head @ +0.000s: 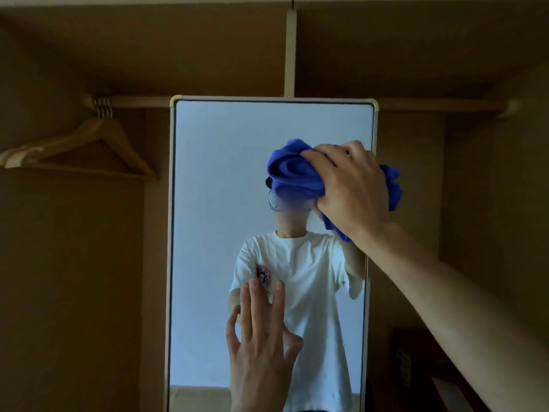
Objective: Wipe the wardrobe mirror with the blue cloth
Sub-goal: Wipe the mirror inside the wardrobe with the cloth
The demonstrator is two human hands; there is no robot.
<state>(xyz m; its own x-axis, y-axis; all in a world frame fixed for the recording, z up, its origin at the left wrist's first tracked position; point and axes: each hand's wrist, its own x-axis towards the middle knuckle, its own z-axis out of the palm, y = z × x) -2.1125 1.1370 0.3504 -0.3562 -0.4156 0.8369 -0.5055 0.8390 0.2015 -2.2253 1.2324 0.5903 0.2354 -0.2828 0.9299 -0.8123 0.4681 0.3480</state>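
A tall mirror (pixel 208 203) in a pale frame stands inside the brown wardrobe, filling the middle of the head view. My right hand (pixel 347 185) grips a bunched blue cloth (pixel 294 173) and presses it against the glass in the upper right part of the mirror, near the right frame edge. Some cloth sticks out behind the hand on the right. My left hand (pixel 261 346) is lower, fingers spread and pointing up, flat against or just in front of the glass; it holds nothing. The mirror reflects a person in a white T-shirt.
A wooden hanging rail (pixel 139 102) runs behind the mirror's top. Wooden hangers (pixel 89 141) hang at the left. A vertical wardrobe divider (pixel 290 52) rises above the mirror. A dark reddish object (pixel 416 361) sits low right.
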